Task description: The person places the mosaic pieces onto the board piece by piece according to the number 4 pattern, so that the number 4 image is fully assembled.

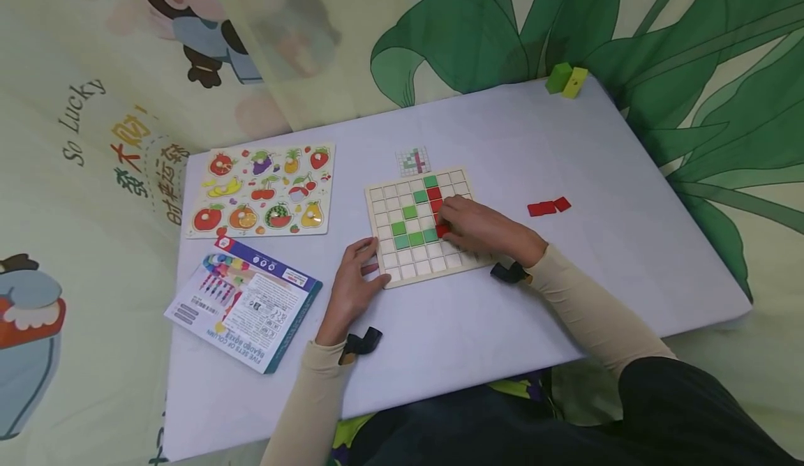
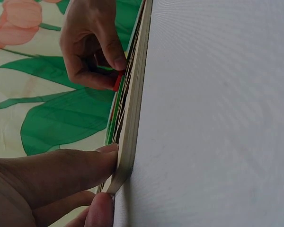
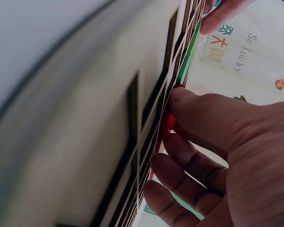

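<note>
A wooden grid board lies on the table, with green and red square tiles in some of its cells. My right hand is over the board's right half. It pinches a red tile between thumb and fingertips, low against the grid, beside a row of green tiles. In the right wrist view, red shows just under the thumb. At the board's front left corner my left hand holds the edge, thumb at the corner and fingers along the left side.
Several loose red tiles lie to the right of the board. A small pattern card lies behind it. To the left are a fruit puzzle board and a printed box. Green and yellow blocks stand at the far right corner.
</note>
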